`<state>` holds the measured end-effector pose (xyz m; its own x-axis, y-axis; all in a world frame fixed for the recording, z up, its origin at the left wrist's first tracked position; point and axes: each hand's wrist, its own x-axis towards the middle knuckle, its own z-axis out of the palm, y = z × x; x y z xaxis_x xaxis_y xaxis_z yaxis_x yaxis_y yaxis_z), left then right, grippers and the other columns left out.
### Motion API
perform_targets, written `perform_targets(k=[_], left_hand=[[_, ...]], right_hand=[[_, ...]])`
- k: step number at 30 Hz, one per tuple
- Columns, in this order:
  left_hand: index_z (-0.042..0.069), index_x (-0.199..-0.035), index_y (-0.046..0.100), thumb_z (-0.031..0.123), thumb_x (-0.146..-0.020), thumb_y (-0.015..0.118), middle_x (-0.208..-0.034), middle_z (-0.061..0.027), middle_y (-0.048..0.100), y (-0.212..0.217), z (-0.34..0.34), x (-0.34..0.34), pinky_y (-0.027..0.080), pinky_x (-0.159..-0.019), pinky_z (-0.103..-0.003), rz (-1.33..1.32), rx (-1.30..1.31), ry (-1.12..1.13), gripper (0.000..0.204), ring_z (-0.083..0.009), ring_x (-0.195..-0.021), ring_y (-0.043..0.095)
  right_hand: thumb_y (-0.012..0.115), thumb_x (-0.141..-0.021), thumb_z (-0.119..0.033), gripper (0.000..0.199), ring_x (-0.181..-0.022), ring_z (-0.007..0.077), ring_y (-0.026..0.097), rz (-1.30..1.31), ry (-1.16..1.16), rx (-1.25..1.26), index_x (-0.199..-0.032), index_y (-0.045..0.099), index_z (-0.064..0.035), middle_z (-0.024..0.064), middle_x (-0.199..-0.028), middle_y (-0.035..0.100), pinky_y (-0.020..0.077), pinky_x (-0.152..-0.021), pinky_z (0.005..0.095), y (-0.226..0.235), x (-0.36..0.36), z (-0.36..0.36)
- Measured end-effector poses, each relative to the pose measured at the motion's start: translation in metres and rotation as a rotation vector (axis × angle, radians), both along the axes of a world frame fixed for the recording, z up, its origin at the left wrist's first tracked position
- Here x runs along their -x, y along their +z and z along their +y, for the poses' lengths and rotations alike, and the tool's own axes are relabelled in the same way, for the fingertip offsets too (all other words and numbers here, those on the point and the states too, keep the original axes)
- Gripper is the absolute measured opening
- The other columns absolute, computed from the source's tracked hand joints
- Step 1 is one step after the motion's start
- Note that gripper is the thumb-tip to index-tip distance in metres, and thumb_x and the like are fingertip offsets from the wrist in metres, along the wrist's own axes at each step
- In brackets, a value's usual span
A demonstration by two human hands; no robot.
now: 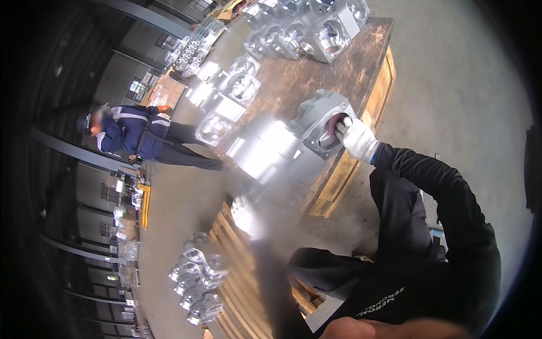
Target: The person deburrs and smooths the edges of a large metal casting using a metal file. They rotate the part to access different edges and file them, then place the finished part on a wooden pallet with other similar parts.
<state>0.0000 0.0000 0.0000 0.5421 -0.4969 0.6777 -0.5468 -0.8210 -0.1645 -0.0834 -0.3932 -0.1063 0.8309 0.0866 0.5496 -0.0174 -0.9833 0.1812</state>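
A large grey-silver metal casting (265, 148) lies on its side on a wooden pallet top, its square flange with a round bore facing my right side. At that bore is my right hand (358, 139) in a white knit glove, fingers closed on a dark red-brown pad (335, 123) that looks like an abrasive pad, against the bore's rim. My left hand (244, 216), also in a white glove, is beside the lower left end of the casting. Glare and blur hide its fingers, and I cannot tell whether it touches the metal.
More silver castings (305, 29) are grouped at the pallet's (375, 42) far end, others (226, 93) along its left edge. Smaller castings (199, 277) sit on a slatted pallet (240, 288) at lower left. A person (144, 133) in dark workwear stands beyond, near a yellow pallet truck (145, 206).
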Motion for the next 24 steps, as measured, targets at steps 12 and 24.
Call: perform_targets(k=[12, 24], left_hand=[[0.002, -0.154, 0.044, 0.027, -0.102, 0.059, -0.15, -0.0247, 0.052, 0.088, -0.057, 0.047, 0.041, -0.116, -0.045, 0.381, 0.45, -0.432, 0.06, -0.0375, -0.139, 0.052], [0.005, -0.109, 0.072, 0.019, -0.091, 0.076, -0.117, -0.0152, 0.067, 0.138, -0.168, 0.029, 0.05, -0.096, -0.046, 0.128, 0.541, -0.289, 0.023, -0.0369, -0.108, 0.063]], right_hand=[[0.069, -0.068, -0.016, 0.02, -0.093, 0.0359, 0.063, -0.193, 0.107, -0.474, -0.084, 0.066, -0.0044, 0.0147, -0.089, 0.063, 0.0546, -0.079, 0.0462, 0.015, 0.001, 0.019], [0.069, -0.077, -0.008, 0.034, -0.1, 0.0348, 0.068, -0.194, 0.136, -0.827, -0.11, 0.075, -0.0048, 0.0151, -0.105, 0.073, 0.0553, -0.088, 0.0439, 0.011, 0.001, 0.034]])
